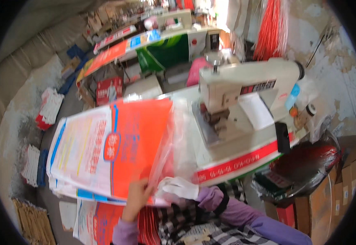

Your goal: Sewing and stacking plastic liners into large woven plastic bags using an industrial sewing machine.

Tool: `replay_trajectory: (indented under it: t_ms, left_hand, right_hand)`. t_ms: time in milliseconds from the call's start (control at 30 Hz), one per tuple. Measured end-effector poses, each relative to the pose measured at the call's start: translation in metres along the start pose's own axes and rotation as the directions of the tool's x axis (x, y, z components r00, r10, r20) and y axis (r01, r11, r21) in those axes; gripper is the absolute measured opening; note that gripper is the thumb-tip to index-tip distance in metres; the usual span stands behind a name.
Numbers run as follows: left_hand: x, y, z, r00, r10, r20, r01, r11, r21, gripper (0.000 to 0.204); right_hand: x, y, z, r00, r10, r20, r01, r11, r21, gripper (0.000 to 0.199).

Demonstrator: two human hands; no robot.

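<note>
From the head view I find much smeared by motion: the print on the orange and white printed bag [104, 151] is unreadable, and my lap hides its lower corner. My left hand [136, 196], bare, is closed on that bag's lower edge, thumb over the front, holding it tilted above the stack of bags [68, 185] at my left. My right hand [179, 188], in a white glove, pinches the clear plastic liner [174, 139] just beside the bag; its fingertips are blurred. The sewing machine [243, 94] stands on the table [235, 161] to my right.
</note>
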State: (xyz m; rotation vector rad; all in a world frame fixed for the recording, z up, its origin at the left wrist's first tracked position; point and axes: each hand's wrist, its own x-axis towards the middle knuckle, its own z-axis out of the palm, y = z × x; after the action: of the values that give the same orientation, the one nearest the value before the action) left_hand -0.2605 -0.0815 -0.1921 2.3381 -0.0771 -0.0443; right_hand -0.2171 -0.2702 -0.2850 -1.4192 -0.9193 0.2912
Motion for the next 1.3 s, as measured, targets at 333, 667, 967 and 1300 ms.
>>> replay_trajectory:
  t_ms: [333, 667, 967, 1300]
  left_hand:
    - [-0.165, 0.046, -0.049, 0.984, 0.032, -0.174, 0.077, 0.809, 0.583, 0.008]
    - [-0.156, 0.056, -0.047, 0.893, -0.089, -0.441, 0.286, 0.868, 0.405, 0.006]
    - [-0.151, 0.039, -0.026, 0.882, -0.093, -0.462, 0.29, 0.88, 0.376, 0.007]
    - [-0.204, 0.027, -0.024, 0.925, -0.379, 0.007, 0.303, 0.748, 0.59, 0.028]
  right_hand:
    - [0.077, -0.016, -0.049, 0.955, 0.169, 0.244, 0.169, 0.367, -0.915, 0.032]
    - [0.055, -0.006, -0.086, 0.514, -0.094, -0.853, -0.427, 0.834, -0.349, 0.078]
    - [0.026, -0.024, -0.127, 0.884, -0.414, -0.216, 0.075, 0.583, -0.809, 0.014]
    - [0.067, -0.055, -0.147, 0.874, -0.44, -0.206, 0.017, 0.452, -0.892, 0.017]
